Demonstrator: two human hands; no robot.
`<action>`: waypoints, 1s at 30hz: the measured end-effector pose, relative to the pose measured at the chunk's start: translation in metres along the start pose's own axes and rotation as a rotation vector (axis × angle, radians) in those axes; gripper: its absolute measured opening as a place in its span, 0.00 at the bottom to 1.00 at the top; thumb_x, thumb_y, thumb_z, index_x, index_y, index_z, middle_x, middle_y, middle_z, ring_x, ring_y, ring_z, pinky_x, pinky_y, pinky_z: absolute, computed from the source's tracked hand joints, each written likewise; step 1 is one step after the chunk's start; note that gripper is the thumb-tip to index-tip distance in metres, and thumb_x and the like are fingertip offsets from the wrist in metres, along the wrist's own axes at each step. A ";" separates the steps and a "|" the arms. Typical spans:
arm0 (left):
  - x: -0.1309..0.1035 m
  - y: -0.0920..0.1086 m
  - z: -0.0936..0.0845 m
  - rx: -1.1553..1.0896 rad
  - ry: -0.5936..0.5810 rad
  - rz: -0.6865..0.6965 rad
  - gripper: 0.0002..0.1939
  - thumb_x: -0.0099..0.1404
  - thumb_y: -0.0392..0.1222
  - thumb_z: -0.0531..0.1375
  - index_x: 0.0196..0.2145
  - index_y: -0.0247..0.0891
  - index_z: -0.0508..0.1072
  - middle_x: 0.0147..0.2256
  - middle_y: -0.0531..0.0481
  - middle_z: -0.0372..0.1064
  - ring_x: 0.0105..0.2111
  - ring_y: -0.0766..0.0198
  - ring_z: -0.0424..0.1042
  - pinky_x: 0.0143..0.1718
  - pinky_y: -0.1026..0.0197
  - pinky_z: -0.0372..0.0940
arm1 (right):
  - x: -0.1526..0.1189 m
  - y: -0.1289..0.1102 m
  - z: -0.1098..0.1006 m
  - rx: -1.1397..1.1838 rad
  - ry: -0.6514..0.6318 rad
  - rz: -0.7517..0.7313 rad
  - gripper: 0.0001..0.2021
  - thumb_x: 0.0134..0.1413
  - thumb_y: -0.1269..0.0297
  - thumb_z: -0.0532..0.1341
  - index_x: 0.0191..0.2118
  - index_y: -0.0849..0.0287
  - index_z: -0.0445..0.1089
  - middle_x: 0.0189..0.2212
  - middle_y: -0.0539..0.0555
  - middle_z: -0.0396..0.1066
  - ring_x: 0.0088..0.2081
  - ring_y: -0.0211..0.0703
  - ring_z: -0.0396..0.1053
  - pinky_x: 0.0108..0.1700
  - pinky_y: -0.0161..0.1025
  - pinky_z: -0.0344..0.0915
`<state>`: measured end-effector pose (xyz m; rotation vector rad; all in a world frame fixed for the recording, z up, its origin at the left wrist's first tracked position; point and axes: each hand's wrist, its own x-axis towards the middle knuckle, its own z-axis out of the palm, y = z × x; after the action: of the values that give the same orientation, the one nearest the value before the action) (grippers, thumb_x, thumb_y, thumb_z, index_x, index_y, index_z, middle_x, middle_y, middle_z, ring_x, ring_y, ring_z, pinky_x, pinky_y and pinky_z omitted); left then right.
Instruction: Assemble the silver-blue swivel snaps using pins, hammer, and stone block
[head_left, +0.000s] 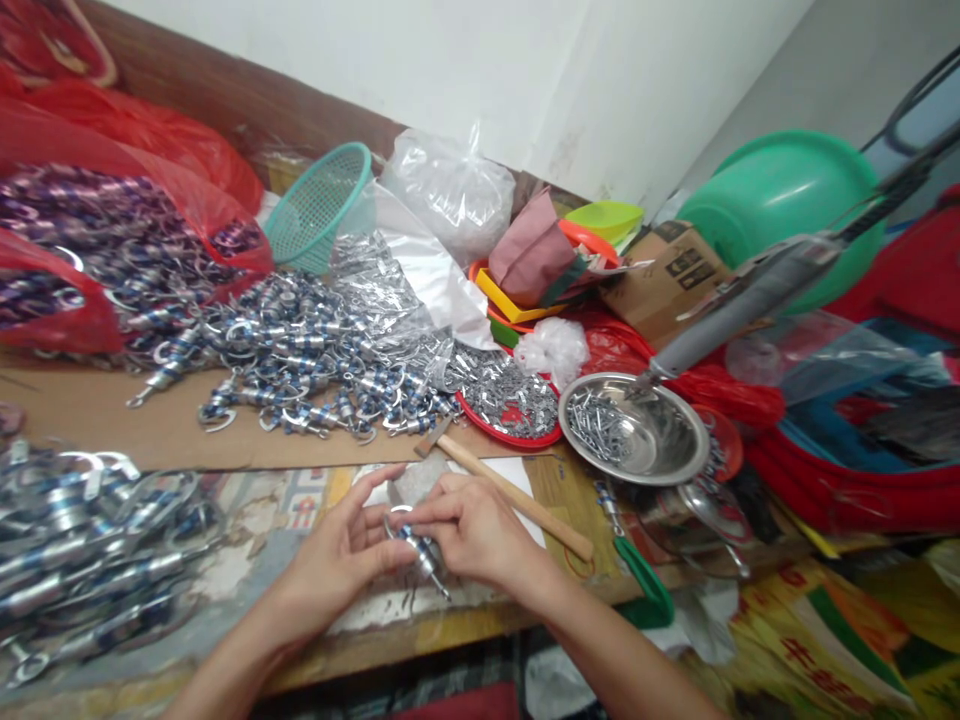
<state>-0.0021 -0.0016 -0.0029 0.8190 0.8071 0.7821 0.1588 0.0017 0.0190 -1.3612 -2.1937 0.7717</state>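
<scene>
My left hand (341,550) and my right hand (480,525) meet over the front of the workbench. Between them is a silver-and-blue metal fitting (425,562) with a curved hook at its upper end and a thin stem pointing down right. The left thumb and fingers hold its body from the left. Bent inward, the right fingers pinch near the hook; any small part inside them is hidden. Just beyond the hands lies a hammer (517,500) with a wooden handle, near a greyish block (418,480).
Loose fittings (300,350) are heaped behind the hands, others (97,560) at left. A red tray (486,428) holds small metal pieces; a steel bowl (679,455) holds pins. A grey-handled tool (750,300) slants above the bowl. A green-handled piece (645,580) lies right, by the bench edge.
</scene>
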 end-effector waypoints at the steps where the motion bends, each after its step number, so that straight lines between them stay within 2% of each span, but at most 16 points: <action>1: 0.000 0.000 0.000 0.000 -0.001 -0.001 0.40 0.47 0.34 0.65 0.53 0.39 0.49 0.33 0.47 0.71 0.37 0.57 0.71 0.38 0.57 0.63 | 0.000 0.000 0.000 0.006 0.005 -0.005 0.10 0.48 0.68 0.59 0.37 0.51 0.74 0.24 0.49 0.68 0.27 0.36 0.65 0.29 0.32 0.60; 4: 0.000 0.000 0.000 0.000 0.018 -0.009 0.39 0.47 0.34 0.65 0.53 0.40 0.50 0.32 0.49 0.71 0.36 0.58 0.71 0.38 0.56 0.64 | -0.003 0.003 -0.004 0.093 0.098 -0.032 0.10 0.50 0.70 0.58 0.37 0.54 0.74 0.26 0.50 0.69 0.29 0.36 0.66 0.31 0.32 0.62; 6: 0.000 0.000 0.000 0.003 0.038 -0.010 0.38 0.47 0.34 0.65 0.53 0.41 0.51 0.31 0.51 0.70 0.34 0.59 0.71 0.37 0.57 0.64 | -0.006 0.013 -0.011 0.113 0.271 -0.025 0.11 0.53 0.71 0.55 0.40 0.55 0.72 0.31 0.51 0.69 0.34 0.37 0.66 0.37 0.33 0.63; 8: -0.001 0.000 0.001 0.006 0.047 -0.004 0.38 0.47 0.34 0.65 0.53 0.42 0.52 0.30 0.52 0.69 0.33 0.59 0.71 0.36 0.58 0.64 | -0.011 0.028 -0.018 -0.012 0.399 0.036 0.14 0.54 0.70 0.54 0.46 0.56 0.68 0.37 0.54 0.69 0.40 0.41 0.65 0.43 0.38 0.61; 9: -0.001 0.000 0.001 0.006 0.047 -0.002 0.38 0.47 0.34 0.65 0.53 0.42 0.53 0.29 0.53 0.69 0.33 0.60 0.71 0.36 0.58 0.64 | -0.014 0.037 -0.021 -0.110 0.398 0.078 0.16 0.53 0.69 0.55 0.48 0.56 0.66 0.39 0.55 0.68 0.43 0.44 0.64 0.45 0.40 0.60; 11: -0.002 0.000 0.002 0.009 0.057 -0.002 0.37 0.46 0.34 0.65 0.52 0.42 0.53 0.29 0.53 0.69 0.32 0.60 0.71 0.35 0.58 0.64 | -0.018 0.054 -0.022 -0.261 0.287 0.163 0.18 0.50 0.67 0.58 0.49 0.57 0.65 0.40 0.57 0.67 0.44 0.48 0.63 0.45 0.44 0.60; 14: -0.003 0.002 0.004 0.019 0.083 -0.008 0.38 0.47 0.35 0.65 0.53 0.41 0.53 0.29 0.52 0.69 0.32 0.60 0.71 0.35 0.58 0.64 | -0.021 0.068 -0.021 -0.258 0.149 0.248 0.11 0.50 0.66 0.58 0.42 0.58 0.68 0.36 0.55 0.68 0.39 0.46 0.66 0.41 0.41 0.62; 17: -0.003 0.004 0.005 0.023 0.097 -0.013 0.39 0.45 0.35 0.66 0.53 0.40 0.52 0.29 0.52 0.70 0.32 0.59 0.71 0.35 0.58 0.64 | -0.029 0.060 -0.027 -0.168 0.244 0.232 0.10 0.50 0.68 0.58 0.41 0.59 0.66 0.37 0.53 0.68 0.40 0.43 0.66 0.42 0.39 0.63; 20: -0.004 0.006 0.008 0.021 0.117 -0.025 0.42 0.43 0.36 0.66 0.53 0.39 0.51 0.29 0.51 0.71 0.32 0.58 0.71 0.35 0.58 0.65 | -0.050 0.035 -0.044 -0.108 0.314 0.142 0.18 0.52 0.68 0.56 0.50 0.56 0.61 0.45 0.54 0.66 0.46 0.43 0.64 0.47 0.39 0.62; 23: -0.005 0.007 0.009 0.020 0.143 -0.026 0.43 0.42 0.36 0.67 0.54 0.38 0.51 0.28 0.51 0.71 0.32 0.58 0.72 0.35 0.58 0.65 | -0.077 0.010 -0.056 -0.120 0.254 0.029 0.22 0.55 0.70 0.54 0.56 0.50 0.55 0.45 0.53 0.67 0.46 0.42 0.66 0.45 0.37 0.64; 27: -0.003 0.005 0.008 0.038 0.131 -0.015 0.43 0.43 0.36 0.67 0.54 0.39 0.51 0.28 0.51 0.71 0.31 0.57 0.73 0.35 0.56 0.66 | -0.101 -0.004 -0.051 -0.223 0.290 -0.093 0.27 0.55 0.75 0.52 0.59 0.47 0.49 0.40 0.54 0.68 0.39 0.41 0.68 0.40 0.35 0.66; 30: -0.001 0.003 0.004 0.043 0.138 -0.010 0.44 0.42 0.36 0.67 0.54 0.40 0.51 0.27 0.52 0.71 0.29 0.57 0.73 0.33 0.56 0.66 | -0.105 -0.001 -0.040 -0.329 0.132 -0.049 0.27 0.54 0.77 0.48 0.59 0.49 0.50 0.33 0.54 0.69 0.32 0.40 0.69 0.32 0.35 0.67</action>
<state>0.0001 -0.0028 0.0020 0.8048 0.9525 0.8214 0.2269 -0.0845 0.0413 -1.4568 -2.3090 0.3007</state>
